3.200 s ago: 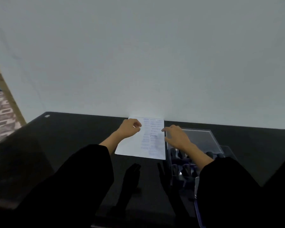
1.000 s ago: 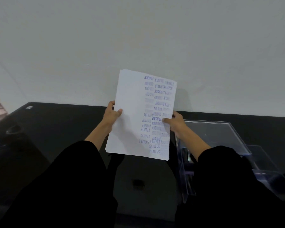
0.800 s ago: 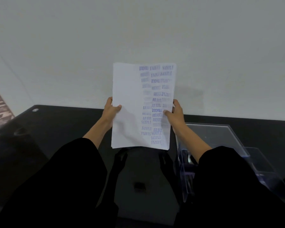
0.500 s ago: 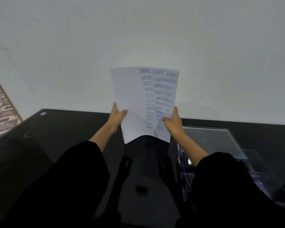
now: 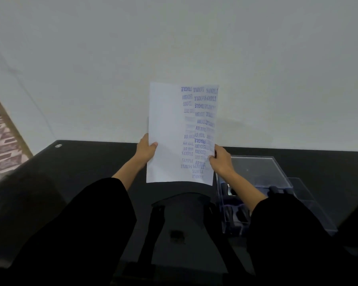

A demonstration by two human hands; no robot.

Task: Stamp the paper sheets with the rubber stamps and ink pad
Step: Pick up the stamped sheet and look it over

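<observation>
White sheet (image 5: 167,131) — maybe several — gripped between left hand (image 5: 146,150), right hand (image 5: 222,162).

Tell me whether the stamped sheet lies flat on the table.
No, the left hand and right hand hold the stamped sheet upright above the table.

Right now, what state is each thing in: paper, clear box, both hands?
Paper: held upright above the table, right half stamped blue.
Left hand: grips the paper's left edge.
Right hand: grips its right edge.
Clear box: on the table, dark stamps inside.
</observation>
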